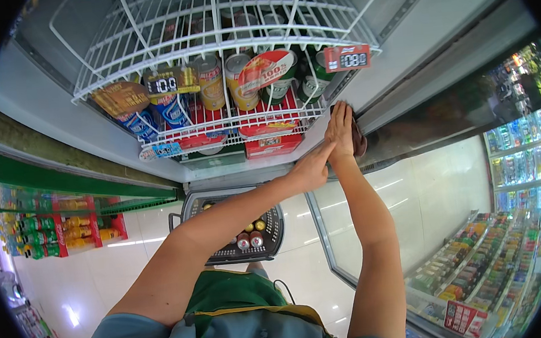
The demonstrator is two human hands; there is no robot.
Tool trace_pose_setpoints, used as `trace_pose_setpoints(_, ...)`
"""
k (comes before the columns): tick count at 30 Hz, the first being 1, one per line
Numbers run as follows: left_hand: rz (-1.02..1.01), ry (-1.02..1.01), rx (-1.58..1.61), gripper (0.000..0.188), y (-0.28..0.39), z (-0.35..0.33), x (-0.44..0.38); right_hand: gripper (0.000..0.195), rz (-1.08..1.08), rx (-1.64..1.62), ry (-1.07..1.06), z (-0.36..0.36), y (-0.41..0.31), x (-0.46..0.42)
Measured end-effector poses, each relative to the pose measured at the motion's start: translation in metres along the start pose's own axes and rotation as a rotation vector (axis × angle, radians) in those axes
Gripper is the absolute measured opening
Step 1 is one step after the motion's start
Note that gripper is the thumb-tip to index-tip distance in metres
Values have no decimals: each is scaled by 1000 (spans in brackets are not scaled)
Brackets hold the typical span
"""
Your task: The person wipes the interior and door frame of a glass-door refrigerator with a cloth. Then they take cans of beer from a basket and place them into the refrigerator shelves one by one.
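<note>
My right hand point(340, 129) lies flat, fingers extended and together, over a dark brown cloth point(359, 141) against the inner side edge of an upright drinks cooler. Most of the cloth is hidden beneath it. My left hand point(308, 169) meets the right wrist with its extended fingertips and shows nothing in its grasp. To the left of both hands, green cans point(313, 83), yellow cans point(211, 85) and blue cans point(171, 111) stand on a white wire shelf point(228, 122). Red packs point(273, 145) sit below that shelf.
Another wire shelf point(221, 45) with price tags is above. Below, a dark basket point(276, 236) on the tiled floor holds several cans. A glass door point(324, 232) stands open at right, near bottle racks point(471, 257). More bottles point(40, 237) are at left.
</note>
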State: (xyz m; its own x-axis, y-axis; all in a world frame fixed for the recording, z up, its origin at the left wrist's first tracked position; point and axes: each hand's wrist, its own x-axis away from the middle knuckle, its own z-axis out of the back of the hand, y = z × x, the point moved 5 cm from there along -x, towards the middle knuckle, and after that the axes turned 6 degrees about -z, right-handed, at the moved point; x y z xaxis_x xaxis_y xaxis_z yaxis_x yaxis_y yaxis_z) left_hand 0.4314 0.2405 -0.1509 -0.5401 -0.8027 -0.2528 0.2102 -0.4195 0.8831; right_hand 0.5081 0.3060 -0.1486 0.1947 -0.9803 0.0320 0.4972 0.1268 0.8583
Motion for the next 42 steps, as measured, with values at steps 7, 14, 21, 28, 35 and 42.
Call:
trace_pose_setpoints(7, 291, -86, 20, 68, -65, -44, 55, 51, 71, -53, -19, -66, -97, -13)
trace_pose_setpoints(14, 472, -64, 3, 62, -121, -53, 133, 52, 137, -148, 2, -129, -187, -23)
trace_pose_setpoints(21, 702, -25, 122, 62, -164, -74, 216, 34, 272, -1028, -343, -119, -220, 2)
trace_pose_setpoints(28, 1064, 170, 424, 101, -188, -72, 299, 29, -12, -2122, -931, -60, -320, 146)
trace_pose_setpoints(35, 1124, 582, 1411, 61, -204, -85, 440, 31, -230, -2388, -1591, 30, -386, 262)
trace_pose_setpoints(42, 1325, 176, 175, 57, -220, -41, 521, 34, 279, -1775, -882, 70, -436, 312)
